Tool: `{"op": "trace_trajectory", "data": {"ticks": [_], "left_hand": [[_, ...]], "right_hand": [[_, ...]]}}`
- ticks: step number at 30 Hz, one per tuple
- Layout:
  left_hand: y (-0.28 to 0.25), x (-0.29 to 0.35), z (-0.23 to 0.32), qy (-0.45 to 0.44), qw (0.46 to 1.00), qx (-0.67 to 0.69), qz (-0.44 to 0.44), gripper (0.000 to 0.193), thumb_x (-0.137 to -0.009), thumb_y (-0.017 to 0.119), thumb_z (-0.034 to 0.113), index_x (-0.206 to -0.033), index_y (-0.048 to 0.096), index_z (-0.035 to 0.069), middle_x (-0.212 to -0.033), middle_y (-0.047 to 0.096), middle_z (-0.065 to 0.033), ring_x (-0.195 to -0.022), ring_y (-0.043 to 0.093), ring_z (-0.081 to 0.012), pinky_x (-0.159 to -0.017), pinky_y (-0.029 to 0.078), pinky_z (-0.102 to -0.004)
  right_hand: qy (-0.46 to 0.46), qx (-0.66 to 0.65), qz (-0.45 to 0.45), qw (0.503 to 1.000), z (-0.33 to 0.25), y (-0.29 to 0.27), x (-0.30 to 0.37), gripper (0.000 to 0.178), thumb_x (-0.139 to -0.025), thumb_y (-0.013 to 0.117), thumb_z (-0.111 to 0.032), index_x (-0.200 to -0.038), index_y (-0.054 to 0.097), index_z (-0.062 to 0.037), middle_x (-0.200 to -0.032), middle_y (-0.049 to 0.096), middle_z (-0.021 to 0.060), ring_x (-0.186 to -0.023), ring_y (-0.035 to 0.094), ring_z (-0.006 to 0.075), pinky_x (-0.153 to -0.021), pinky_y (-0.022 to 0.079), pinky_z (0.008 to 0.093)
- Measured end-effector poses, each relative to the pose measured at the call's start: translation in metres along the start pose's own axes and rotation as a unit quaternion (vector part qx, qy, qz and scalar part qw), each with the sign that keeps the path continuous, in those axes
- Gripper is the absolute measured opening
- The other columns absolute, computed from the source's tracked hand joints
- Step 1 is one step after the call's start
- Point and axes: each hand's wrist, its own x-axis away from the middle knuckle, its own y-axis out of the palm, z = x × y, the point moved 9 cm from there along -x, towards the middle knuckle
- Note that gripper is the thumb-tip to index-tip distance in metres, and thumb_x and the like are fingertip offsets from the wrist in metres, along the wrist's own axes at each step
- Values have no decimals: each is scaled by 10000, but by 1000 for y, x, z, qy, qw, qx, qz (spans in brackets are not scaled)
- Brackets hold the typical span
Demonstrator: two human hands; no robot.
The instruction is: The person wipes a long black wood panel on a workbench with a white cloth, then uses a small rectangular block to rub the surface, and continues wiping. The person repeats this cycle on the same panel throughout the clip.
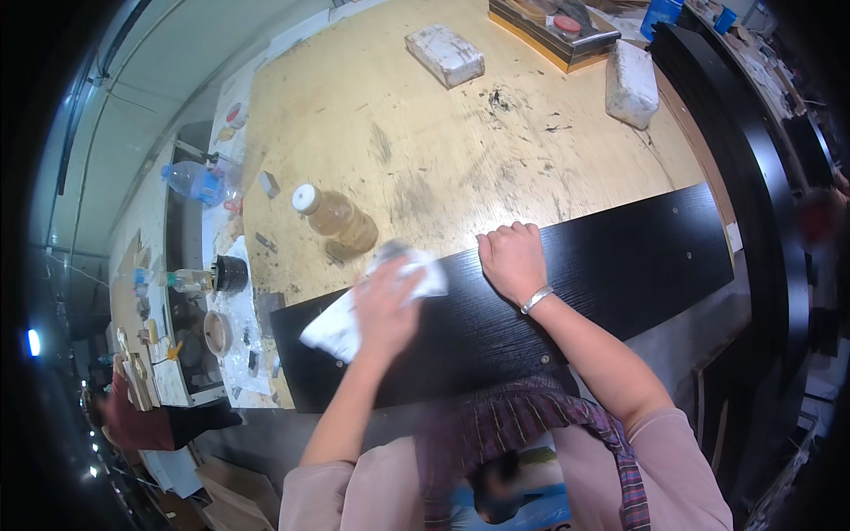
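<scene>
A long black board (620,265) with a faint wood grain lies across the near side of the table, with small round fittings in its face. My left hand (387,305), slightly blurred, presses a folded white cloth (332,329) onto the left part of the board near its far edge. Farther right, my right hand (515,261) rests on the board's far edge with its fingers curled over it. Just beyond the cloth stands a clear bottle (341,221) of yellowish liquid with a white cap.
Two wrapped white blocks (445,55) and an open box (567,40) of odds and ends sit on the far side. Dark panels (735,133) stack along the right. A plastic bottle (195,181), a black cup (230,273) and a tape roll (217,333) line the left. Another person (142,411) is at far left.
</scene>
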Motion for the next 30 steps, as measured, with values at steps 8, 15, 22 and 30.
{"op": "trace_trajectory", "data": {"ticks": [8, 15, 22, 30], "left_hand": [[-40, 66, -100, -127, 977, -118, 124, 468, -846, 704, 113, -1307, 640, 158, -1392, 560, -116, -1272, 510, -349, -1080, 369, -475], [-41, 69, -99, -125, 977, -112, 132, 473, -842, 709, 110, -1306, 636, 156, -1387, 556, -107, -1267, 513, -343, -1078, 372, -474], [-42, 69, -99, -126, 977, -107, 133, 476, -840, 708, 114, -1308, 635, 160, -1381, 557, -107, -1266, 515, -337, -1079, 370, -475], [-43, 69, -100, -131, 977, -100, 134, 460, -836, 710, 116, -1290, 647, 155, -1378, 558, -108, -1262, 517, -334, -1080, 368, -476]], "right_hand": [[-65, -161, 18, 985, -39, 18, -5, 244, -862, 687, -261, -719, 686, -64, -753, 665, 103, -831, 624, 304, -833, 438, 429], [1, -200, -64, 978, -65, 43, -9, 211, -794, 776, -258, -785, 749, -50, -784, 699, 105, -866, 641, 298, -886, 446, 397], [2, -221, -47, 974, -63, 47, -7, 169, -793, 754, -213, -848, 779, -55, -820, 723, 104, -871, 639, 306, -912, 444, 396], [-15, -236, -36, 971, -66, 38, -6, 128, -788, 679, -115, -849, 768, -43, -868, 741, 107, -895, 649, 286, -939, 434, 383]]}}
